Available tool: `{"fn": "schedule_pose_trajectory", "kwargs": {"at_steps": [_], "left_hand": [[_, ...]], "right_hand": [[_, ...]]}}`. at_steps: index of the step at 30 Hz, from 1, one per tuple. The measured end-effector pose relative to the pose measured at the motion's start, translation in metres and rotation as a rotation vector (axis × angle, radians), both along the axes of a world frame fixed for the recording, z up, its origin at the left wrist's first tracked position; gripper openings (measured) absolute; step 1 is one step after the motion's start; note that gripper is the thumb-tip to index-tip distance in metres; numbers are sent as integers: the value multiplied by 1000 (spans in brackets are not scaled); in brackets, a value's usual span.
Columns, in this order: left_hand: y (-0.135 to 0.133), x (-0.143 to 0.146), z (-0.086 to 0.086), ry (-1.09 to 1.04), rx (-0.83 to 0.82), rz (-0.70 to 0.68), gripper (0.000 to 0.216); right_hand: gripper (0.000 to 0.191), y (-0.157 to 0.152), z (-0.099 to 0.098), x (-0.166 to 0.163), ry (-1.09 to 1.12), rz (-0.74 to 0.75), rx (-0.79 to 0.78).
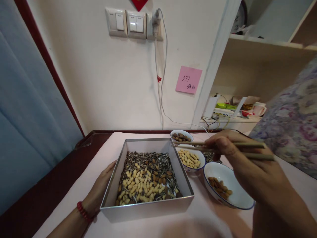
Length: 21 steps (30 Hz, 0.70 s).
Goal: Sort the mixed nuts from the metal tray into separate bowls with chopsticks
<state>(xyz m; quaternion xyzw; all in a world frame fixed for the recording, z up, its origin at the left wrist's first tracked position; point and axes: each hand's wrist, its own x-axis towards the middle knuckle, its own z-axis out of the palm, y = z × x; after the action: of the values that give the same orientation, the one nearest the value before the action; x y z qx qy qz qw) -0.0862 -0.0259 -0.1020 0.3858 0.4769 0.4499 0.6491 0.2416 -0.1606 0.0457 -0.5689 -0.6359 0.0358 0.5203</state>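
Note:
A square grey box on the pink table holds mixed sunflower seeds, peanuts and almonds. My left hand, with a red bead bracelet at the wrist, rests against the box's left wall, its fingers behind the wall. My right hand grips a pair of chopsticks whose tips point left above a white bowl of peanuts. I cannot see anything between the tips. Near my right wrist sits a white bowl with a few almonds. Farther back stands a small bowl of hazelnuts.
Part of another bowl with sunflower seeds shows behind my right hand. The pink table meets a dark wood ledge on the left. A wall with switches, a plugged cable and a pink note rises behind. Cluttered shelves stand at the right.

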Motion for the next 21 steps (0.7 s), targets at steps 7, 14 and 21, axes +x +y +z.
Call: {"fn": "schedule_pose_trajectory", "kwargs": {"at_steps": [7,14,21], "left_hand": [[-3,2,3,5,29,3,54],[-3,3,5,9,6,13,52],[-7,4,9,-11,-6,-4,60]], "right_hand": [[37,10,-9,-19,-130,221,-402],[39,28,-21,-32,-235,221,-469],[38,35,-29,-35,-234,203,-461]]}}
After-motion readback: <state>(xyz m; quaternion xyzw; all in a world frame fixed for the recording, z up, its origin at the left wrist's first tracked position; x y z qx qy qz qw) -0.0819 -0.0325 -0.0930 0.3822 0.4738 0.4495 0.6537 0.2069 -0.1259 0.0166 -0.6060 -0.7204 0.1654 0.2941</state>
